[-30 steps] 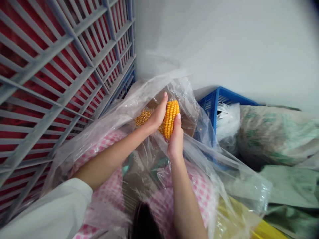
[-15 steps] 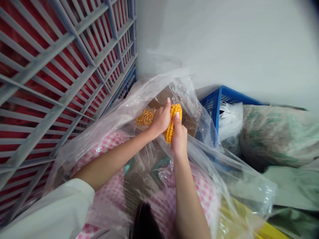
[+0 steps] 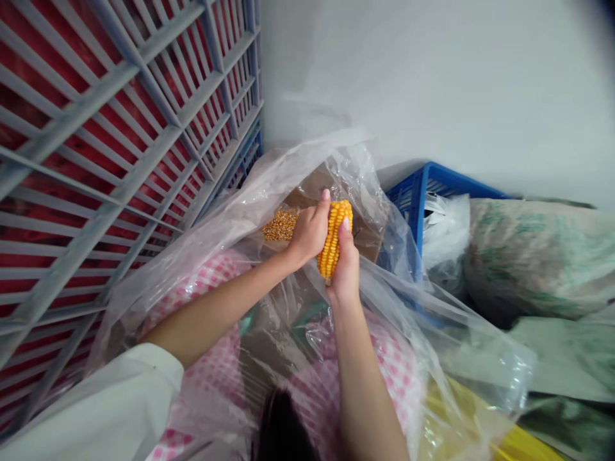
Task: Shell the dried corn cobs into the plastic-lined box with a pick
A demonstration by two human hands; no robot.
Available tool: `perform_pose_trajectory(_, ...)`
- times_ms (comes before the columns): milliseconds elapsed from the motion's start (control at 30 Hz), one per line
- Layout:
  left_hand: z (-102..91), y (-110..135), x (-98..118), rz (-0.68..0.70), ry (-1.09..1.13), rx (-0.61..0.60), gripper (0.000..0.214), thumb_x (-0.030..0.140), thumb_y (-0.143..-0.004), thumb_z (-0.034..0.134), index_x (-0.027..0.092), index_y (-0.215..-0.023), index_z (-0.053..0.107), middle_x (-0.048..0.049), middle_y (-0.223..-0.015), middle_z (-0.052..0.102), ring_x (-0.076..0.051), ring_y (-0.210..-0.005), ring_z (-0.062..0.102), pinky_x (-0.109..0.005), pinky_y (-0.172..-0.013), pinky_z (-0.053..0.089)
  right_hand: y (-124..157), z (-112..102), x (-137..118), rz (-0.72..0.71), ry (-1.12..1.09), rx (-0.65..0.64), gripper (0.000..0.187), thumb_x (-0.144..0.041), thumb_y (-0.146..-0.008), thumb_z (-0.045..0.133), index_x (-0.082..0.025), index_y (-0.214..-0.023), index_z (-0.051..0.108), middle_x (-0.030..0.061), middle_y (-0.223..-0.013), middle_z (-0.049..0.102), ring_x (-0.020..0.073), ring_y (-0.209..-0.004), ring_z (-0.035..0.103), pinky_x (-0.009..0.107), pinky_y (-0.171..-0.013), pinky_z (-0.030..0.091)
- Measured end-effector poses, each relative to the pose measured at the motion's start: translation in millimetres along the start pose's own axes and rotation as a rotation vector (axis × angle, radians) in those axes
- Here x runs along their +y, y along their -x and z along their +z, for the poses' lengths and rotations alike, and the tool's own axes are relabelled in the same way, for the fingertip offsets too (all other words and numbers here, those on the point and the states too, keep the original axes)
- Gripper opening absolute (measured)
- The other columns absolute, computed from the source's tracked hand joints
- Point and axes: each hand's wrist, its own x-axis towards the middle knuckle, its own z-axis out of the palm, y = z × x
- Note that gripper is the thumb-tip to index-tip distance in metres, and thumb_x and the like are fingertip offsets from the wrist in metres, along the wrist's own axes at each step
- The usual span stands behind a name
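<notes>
A yellow-orange ear of dried corn (image 3: 334,240) stands almost upright between my hands, its lower part and one side hidden by my fingers. My left hand (image 3: 311,233) grips it from the left, and my right hand (image 3: 345,269) wraps it from below. Behind them, a heap of loose corn kernels (image 3: 280,225) lies on brown cardboard (image 3: 371,232) inside a clear plastic bag (image 3: 307,168). The bag's film rises around both wrists.
A grey slatted crate (image 3: 120,134) with red contents stands at the left. A blue plastic crate (image 3: 423,186) sits against the white wall (image 3: 432,77), beside a bulging woven sack (image 3: 538,256). Pink checked cloth (image 3: 211,358) lies below my arms, and something yellow (image 3: 516,446) shows at the bottom right.
My hands have closed in around the ear and now cover more of it. The ear has shifted slightly up and right, and more of the kernel heap shows.
</notes>
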Motion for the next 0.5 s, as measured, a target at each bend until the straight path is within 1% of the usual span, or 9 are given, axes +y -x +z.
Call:
perform_pose_trajectory(100,-0.8,0.6,1.2,0.032,-0.015,-0.001,0.052,0.058,-0.084,0.024,0.020,-0.049,0.033,0.0017,-0.045,0.040,-0.009,-0.046,0.039,-0.026,-0.048,0.030,0.3,-0.4,0.8,0.012,0.011,0.007,0.045,-0.052,-0.072,0.051,-0.014,-0.093,0.062,0.0086,-0.096,0.066,0.0219,-0.107,0.055,0.032,-0.079,0.050)
perform_pose_trajectory(200,-0.9,0.8,1.5,0.030,-0.022,-0.003,0.053,0.057,-0.084,0.024,0.020,-0.048,0.034,0.0015,-0.045,0.041,-0.009,-0.046,0.040,-0.025,-0.048,0.030,0.8,-1.5,2.1,0.029,-0.017,0.000,0.041,-0.052,-0.072,0.052,-0.015,-0.085,0.062,0.0078,-0.089,0.066,0.0217,-0.108,0.054,0.032,-0.080,0.050)
perform_pose_trajectory(367,-0.7,2.4,0.3,0.046,-0.043,0.017,0.053,0.055,-0.085,0.025,0.019,-0.047,0.033,0.0017,-0.043,0.040,-0.009,-0.044,0.039,-0.026,-0.046,0.027,2.0,-2.8,2.2,0.049,-0.088,-0.001,0.038,-0.050,-0.071,0.055,-0.016,-0.086,0.063,0.0071,-0.095,0.066,0.0208,-0.111,0.053,0.031,-0.081,0.049)
perform_pose_trajectory(500,0.0,2.8,-2.1,0.051,-0.027,0.035,0.052,0.055,-0.085,0.026,0.020,-0.047,0.032,0.0018,-0.043,0.039,-0.009,-0.044,0.037,-0.026,-0.046,0.027,2.2,-2.1,0.3,0.051,-0.021,-0.009,0.041,-0.053,-0.072,0.052,-0.016,-0.088,0.063,0.0071,-0.090,0.066,0.0207,-0.106,0.055,0.031,-0.077,0.050)
